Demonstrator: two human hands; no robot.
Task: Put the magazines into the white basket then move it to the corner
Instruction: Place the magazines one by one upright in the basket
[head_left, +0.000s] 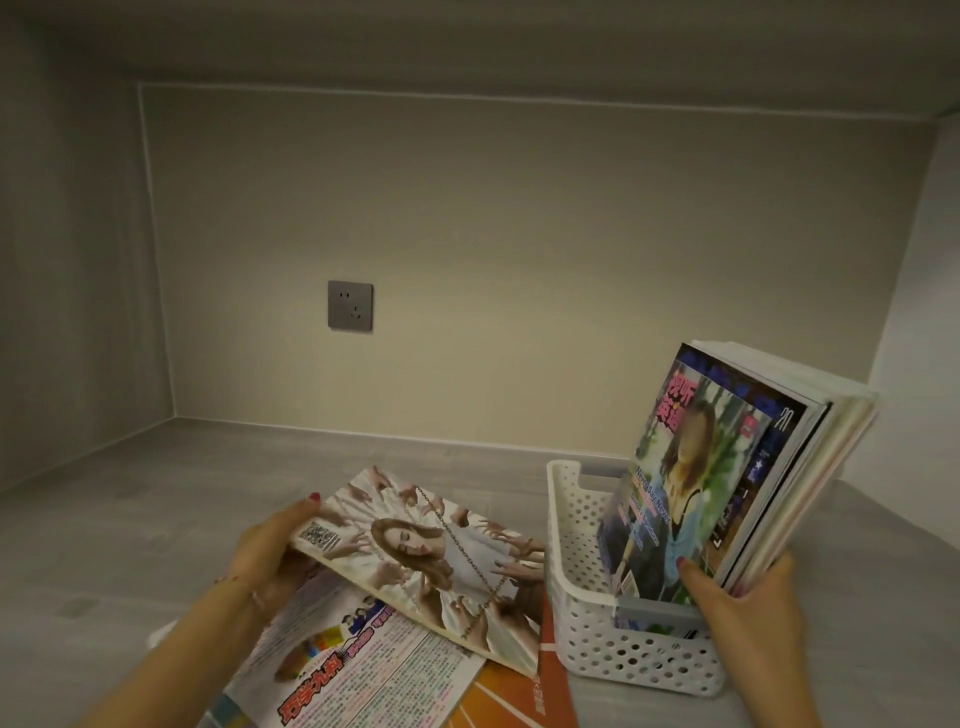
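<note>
A white perforated basket (574, 525) stands on the grey floor at lower right. Several magazines (727, 467) lean upright inside it, tilted to the right. My right hand (743, 597) grips their lower edge, thumb on the front cover. My left hand (270, 551) holds the left edge of a thick magazine with a woman on its cover (426, 561), raised at a slant just left of the basket. Under it lie a colourful printed magazine (363, 670) and an orange one (519, 696).
A beige wall with a grey power socket (350, 306) stands behind. The floor meets the walls in a far left corner (174, 415) and a far right corner behind the basket. Open grey floor (130, 519) stretches left of the pile.
</note>
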